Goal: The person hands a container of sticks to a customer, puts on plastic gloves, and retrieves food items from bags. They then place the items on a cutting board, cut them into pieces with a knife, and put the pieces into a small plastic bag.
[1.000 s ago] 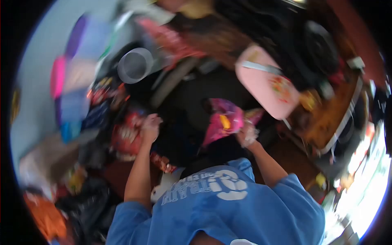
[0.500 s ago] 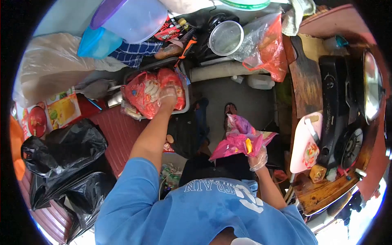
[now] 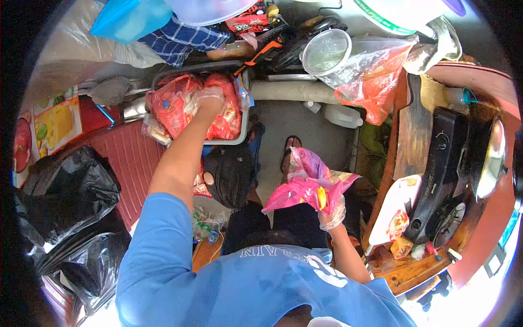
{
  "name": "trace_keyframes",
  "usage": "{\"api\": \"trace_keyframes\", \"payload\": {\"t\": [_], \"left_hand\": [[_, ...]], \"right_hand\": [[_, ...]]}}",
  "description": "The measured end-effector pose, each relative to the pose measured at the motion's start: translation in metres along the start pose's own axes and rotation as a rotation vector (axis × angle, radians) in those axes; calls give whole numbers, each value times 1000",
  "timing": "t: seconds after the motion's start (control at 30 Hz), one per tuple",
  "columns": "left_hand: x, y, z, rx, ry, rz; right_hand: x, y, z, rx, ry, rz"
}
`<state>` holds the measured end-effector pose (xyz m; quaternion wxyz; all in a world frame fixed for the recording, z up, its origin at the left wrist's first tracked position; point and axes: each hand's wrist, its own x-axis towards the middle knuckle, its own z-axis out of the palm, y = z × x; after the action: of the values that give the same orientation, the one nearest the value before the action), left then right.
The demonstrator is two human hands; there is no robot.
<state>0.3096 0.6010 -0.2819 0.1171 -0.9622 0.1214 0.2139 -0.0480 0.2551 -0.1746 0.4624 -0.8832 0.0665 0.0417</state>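
Shirt of blue cloth (image 3: pixel 261 286), white print partly legible: "AIN". Crumpled pink plastic packet (image 3: pixel 306 182), forward and left of clear-gloved right hand (image 3: pixel 333 214), the nearer one; long axis crosswise, edge pinched between fingers. Farther left, clear-gloved left hand (image 3: pixel 211 99) at red plastic bag (image 3: pixel 173 109) in grey tub (image 3: pixel 226 142); finger state impossible to tell.

Left Hand in the Red Bags, Right Hand on a Pink Packet

The left hand (image 3: pixel 211 102) reaches into red plastic bags (image 3: pixel 177 103) inside a grey bin (image 3: pixel 244 117), its fingers partly hidden. The right hand (image 3: pixel 333 215) grips a crumpled pink packet (image 3: pixel 306 182) by its side. A white cutting board (image 3: pixel 391 204) lies on the wooden tabletop (image 3: pixel 406 276).
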Motion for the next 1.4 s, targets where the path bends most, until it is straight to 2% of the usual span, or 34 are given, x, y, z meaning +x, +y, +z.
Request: {"api": "trace_keyframes", "payload": {"t": [0.07, 0.17, 0.3, 0.37, 0.4, 0.57, 0.67, 0.73, 0.77, 0.83, 0.87, 0.97, 1.0, 1.03, 1.07, 1.1, 1.17, 1.2, 1.23, 1.3, 1.33, 1.37, 1.4], "left_hand": [[-15, 6, -33, -25, -182, -153], [-36, 8, -46, -49, -106, -154], [-56, 8, -38, -121, -128, -176], [-73, 14, -38, -158, -94, -254], [-85, 15, -38, -306, -19, -330], [-88, -2, 33, -436, -23, -401], [-98, 0, 35, -290, -28, -369], [-124, 14, -36, -296, -139, -222], [-123, 12, -26, -304, -140, -226], [-118, 5, -2, -259, 136, 103], [-115, -2, 4, -245, 164, 176], [-137, -14, -47, -287, 62, 169], [-137, -20, -50, -297, -21, 135], [-146, -24, -62, -295, -16, 132], [-160, -28, -75, -447, -8, 6], [-172, -31, -85, -600, 0, -120], [-190, -48, -72, -635, 35, -173], [-206, -56, -71, -732, 89, -229], [-223, -65, -68, -830, 144, -286], [-255, -83, -51, -883, 239, -324], [-270, -91, -42, -934, 325, -362], [-286, -99, -32, -937, 338, -368], [-303, -106, -22, -914, 394, -419]], "right_hand": [[2, -3, 0, -3, 3, 11], [1, -4, 1, 54, 10, 36], [12, -22, -2, 114, 12, -8], [12, -26, -2, 68, -10, 16], [12, -28, -1, 23, -32, 47], [13, -27, 10, 98, 3, 11], [13, -23, 19, 139, 8, 49], [11, -18, 25, 183, 21, 89], [10, -19, 26, 178, 15, 87], [13, -22, 29, 241, -22, 91], [15, -26, 30, 240, -31, 85], [22, -44, 28, 210, -52, 98], [25, -47, 29, 233, -51, 62], [32, -58, 29, 256, -49, 26], [36, -72, 31, 448, -12, 77], [40, -81, 28, 448, -7, 72], [47, -97, 23, 373, -4, 50], [54, -117, 26, 543, 27, 51], [64, -128, 26, 542, 28, 43], [86, -147, 25, 331, -94, -168], [96, -167, 27, 288, -102, -202], [106, -169, 22, 283, -288, -117], [118, -183, 30, 313, -257, -199]]}}
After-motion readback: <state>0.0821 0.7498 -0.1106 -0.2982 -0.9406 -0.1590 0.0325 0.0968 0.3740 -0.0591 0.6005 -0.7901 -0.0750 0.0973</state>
